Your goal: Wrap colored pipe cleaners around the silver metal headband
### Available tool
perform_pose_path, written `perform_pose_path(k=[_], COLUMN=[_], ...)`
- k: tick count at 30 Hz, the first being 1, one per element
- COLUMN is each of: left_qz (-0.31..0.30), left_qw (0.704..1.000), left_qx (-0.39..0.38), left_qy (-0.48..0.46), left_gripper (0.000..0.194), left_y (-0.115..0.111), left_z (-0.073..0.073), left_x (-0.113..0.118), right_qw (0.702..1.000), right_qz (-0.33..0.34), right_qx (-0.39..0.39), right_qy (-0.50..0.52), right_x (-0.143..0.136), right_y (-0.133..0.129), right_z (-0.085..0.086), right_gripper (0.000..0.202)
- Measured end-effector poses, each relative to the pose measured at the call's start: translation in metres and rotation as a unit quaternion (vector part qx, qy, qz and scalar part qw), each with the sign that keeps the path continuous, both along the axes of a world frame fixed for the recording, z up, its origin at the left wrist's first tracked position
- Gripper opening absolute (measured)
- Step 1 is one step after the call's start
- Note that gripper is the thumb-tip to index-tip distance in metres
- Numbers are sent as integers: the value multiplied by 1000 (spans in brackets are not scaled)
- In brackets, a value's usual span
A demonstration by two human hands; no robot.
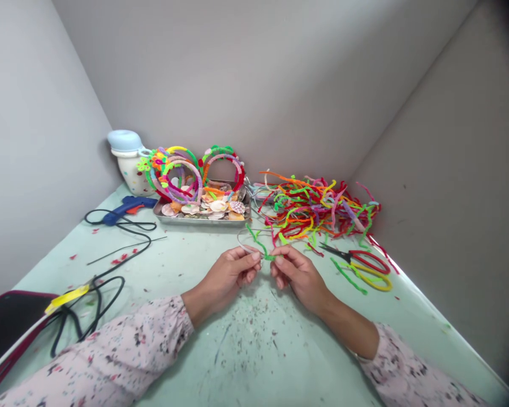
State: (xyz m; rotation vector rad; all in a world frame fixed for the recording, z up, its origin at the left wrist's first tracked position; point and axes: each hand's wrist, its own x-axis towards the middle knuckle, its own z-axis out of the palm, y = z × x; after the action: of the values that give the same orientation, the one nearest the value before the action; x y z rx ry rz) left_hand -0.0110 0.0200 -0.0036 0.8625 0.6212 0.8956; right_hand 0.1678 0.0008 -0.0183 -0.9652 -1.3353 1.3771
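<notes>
My left hand (237,268) pinches the end of a thin pale hoop (246,247) that curves up and away from the fingers. A green fuzzy pipe cleaner (258,241) crosses between my hands, one end sticking up beyond the fingertips. My right hand (297,274) has thumb and fingers closed on its lower part, beside the hoop's end. Both hands are near each other over the middle of the table, fingertips slightly apart.
Behind stands a metal tray (203,222) of shells with colourful headbands (182,175). A pipe cleaner pile (322,206) and scissors (365,265) lie right. Left are a blue glue gun (127,209), black cable (121,271), a white cup (131,169) and a dark red-edged object (14,322).
</notes>
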Motion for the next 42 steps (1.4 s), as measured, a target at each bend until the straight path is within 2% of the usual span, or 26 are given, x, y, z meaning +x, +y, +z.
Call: perform_pose_path(k=[42], left_qz=[17], left_qw=[1000], left_qx=[2], left_qy=[1], left_gripper=[21], left_y=[-3], left_z=[1], left_x=[2], right_qw=[1000], right_qz=[-1], right_qx=[-4], right_qy=[-7], right_x=[-1], right_y=[0], right_z=[0], right_gripper=[20])
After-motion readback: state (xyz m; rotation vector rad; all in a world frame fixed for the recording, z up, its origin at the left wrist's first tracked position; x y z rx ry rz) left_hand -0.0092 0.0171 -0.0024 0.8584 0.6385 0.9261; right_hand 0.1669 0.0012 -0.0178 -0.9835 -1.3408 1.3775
